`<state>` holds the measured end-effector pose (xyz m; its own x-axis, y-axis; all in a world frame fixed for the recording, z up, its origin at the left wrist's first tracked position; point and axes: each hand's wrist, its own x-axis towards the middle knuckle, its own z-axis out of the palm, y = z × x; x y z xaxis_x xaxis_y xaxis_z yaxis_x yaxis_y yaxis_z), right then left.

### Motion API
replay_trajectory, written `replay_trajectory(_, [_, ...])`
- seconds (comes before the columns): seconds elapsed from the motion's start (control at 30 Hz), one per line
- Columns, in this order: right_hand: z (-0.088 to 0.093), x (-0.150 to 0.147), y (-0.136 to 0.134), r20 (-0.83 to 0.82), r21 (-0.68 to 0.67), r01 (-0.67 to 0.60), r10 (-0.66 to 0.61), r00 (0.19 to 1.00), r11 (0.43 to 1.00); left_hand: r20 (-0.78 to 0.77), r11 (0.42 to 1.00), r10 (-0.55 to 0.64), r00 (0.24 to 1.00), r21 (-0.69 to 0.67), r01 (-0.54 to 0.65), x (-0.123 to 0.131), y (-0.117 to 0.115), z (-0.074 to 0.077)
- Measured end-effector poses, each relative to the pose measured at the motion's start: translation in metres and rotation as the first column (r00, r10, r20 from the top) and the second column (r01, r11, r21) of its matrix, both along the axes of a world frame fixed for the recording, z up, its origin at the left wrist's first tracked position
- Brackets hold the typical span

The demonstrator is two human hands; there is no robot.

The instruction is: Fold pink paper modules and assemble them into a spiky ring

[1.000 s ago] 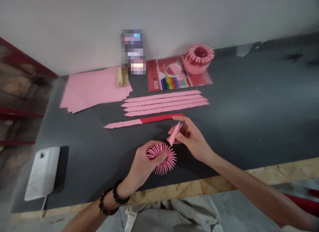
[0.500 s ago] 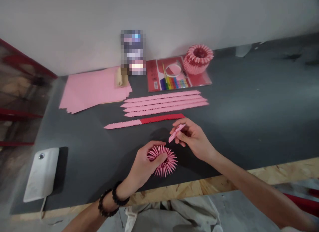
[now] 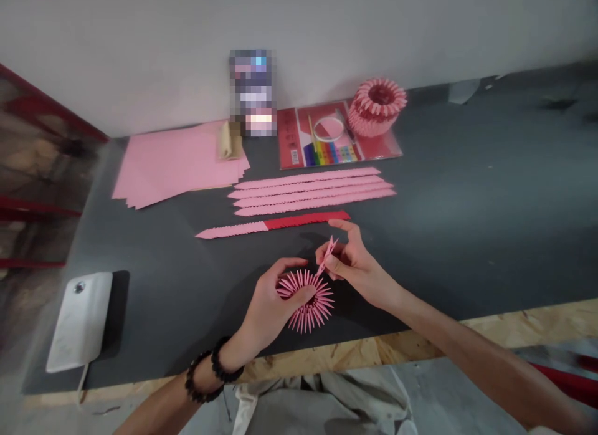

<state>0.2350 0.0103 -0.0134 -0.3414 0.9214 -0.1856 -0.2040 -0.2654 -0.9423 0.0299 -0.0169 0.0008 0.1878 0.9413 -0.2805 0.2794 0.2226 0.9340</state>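
A round pink folded-paper ring with points fanning outward is gripped by my left hand, its thumb pressed over the ring's centre. Between the thumb and fingers of my right hand is a small stack of folded pink paper pieces, tilted so that its lower tip comes close to or touches the ring's upper edge; I cannot tell which. Just beyond my right fingers lies a long strip of nested paper pieces, pink at the left and red at the right.
Farther back lie several pink paper strips and pink sheets with a small roll in a packet. A red craft packet bears a taller paper ring stack. A white device with a cable sits left.
My right hand has brought the small paper stack down and left toward the ring, turning it more upright. The left hand keeps its hold on the ring.
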Motion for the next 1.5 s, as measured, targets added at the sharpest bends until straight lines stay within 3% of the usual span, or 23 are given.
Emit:
replay_trajectory(0.2, [-0.0009, -0.0032, -0.0021, -0.014, -0.067, 0.02, -0.021, 1.0, 0.998, -0.01, 1.0, 0.008, 1.0, 0.012, -0.007, 0.0012, 0.0001, 0.0022])
replay_trajectory(0.6, [-0.0038, -0.0051, -0.0029, -0.016, -0.07, 0.06, -0.062, 0.998, 0.996, -0.036, 0.998, 0.058, 0.998, 0.027, -0.057, 0.0049, -0.0013, 0.0024])
replay_trajectory(1.5, [0.0005, -0.0058, -0.0036, 0.013, -0.02, -0.012, 0.012, 1.0, 1.0, -0.049, 0.999, -0.031, 0.998, -0.022, 0.03, 0.0024, 0.0009, 0.006])
